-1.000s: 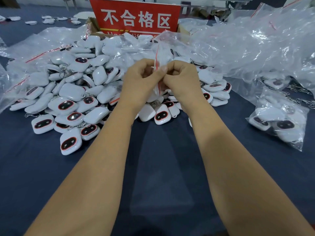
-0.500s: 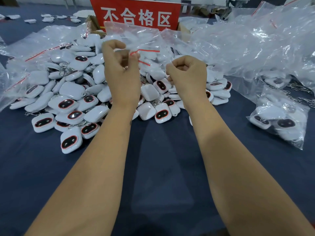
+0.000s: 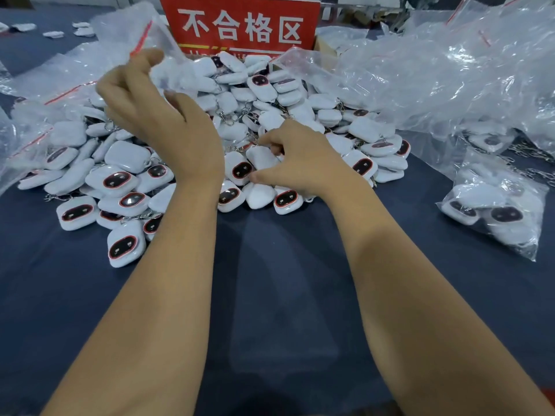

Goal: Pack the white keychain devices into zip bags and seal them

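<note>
Surface [image 3: 285,295]: dark blue cloth spreads across the whole view and carries everything below.
Loose plastic bags [image 3: 435,70]: a big crumpled clear heap lies at the right rear, reaching down to the pile's right edge; more clear bags with red zip strips lie at the left edge.
Pile of keychain devices [image 3: 126,181]: white rounded cases, many showing a dark red-rimmed oval face, are heaped at mid-surface with metal chains tangled among them.
Red sign [image 3: 240,25]: it stands upright behind the pile and bears white Chinese characters.
Filled bag [image 3: 495,211]: a clear bag holding several white devices lies apart on the right of the surface.
Left hand [image 3: 159,115]: raised over the pile's left half, fingers curled, pinching an empty zip bag [image 3: 144,34] that lifts up and back from the fingertips, its red strip visible.
Right hand [image 3: 303,163]: lower, near the pile's front, well apart from the left, its fingers and thumb curled round one white device [image 3: 261,159] that lies among the others.
</note>
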Action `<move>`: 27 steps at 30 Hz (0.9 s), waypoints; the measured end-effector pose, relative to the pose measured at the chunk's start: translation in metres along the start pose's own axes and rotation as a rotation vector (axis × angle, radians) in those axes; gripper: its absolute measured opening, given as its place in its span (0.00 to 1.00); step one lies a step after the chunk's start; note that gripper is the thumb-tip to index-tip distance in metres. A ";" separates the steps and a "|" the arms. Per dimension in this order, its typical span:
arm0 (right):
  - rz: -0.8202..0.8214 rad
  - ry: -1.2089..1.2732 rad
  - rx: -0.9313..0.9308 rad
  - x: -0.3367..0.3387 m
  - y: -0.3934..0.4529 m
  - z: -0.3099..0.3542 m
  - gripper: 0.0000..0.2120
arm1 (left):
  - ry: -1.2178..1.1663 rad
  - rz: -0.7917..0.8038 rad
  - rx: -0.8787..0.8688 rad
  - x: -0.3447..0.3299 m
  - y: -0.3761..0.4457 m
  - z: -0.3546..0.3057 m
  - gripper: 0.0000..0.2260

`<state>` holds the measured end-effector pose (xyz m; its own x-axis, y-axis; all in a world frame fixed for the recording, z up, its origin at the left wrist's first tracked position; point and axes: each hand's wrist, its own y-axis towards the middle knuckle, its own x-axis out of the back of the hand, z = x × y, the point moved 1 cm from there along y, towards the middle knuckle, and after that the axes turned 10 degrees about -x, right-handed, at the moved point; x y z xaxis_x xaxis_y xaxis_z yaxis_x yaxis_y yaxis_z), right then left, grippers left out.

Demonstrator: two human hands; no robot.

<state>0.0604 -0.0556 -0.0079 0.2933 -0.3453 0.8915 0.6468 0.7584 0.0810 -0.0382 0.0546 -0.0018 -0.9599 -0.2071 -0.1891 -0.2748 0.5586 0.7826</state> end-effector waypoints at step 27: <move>-0.159 1.009 -0.062 0.008 0.005 -0.005 0.09 | -0.153 0.908 0.170 -0.024 -0.032 0.000 0.19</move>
<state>0.0697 -0.0576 -0.0029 0.6383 -0.7658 0.0790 0.7569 0.6430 0.1171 -0.0065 0.0423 -0.0221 -0.8048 0.4670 0.3663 0.5904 0.5672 0.5742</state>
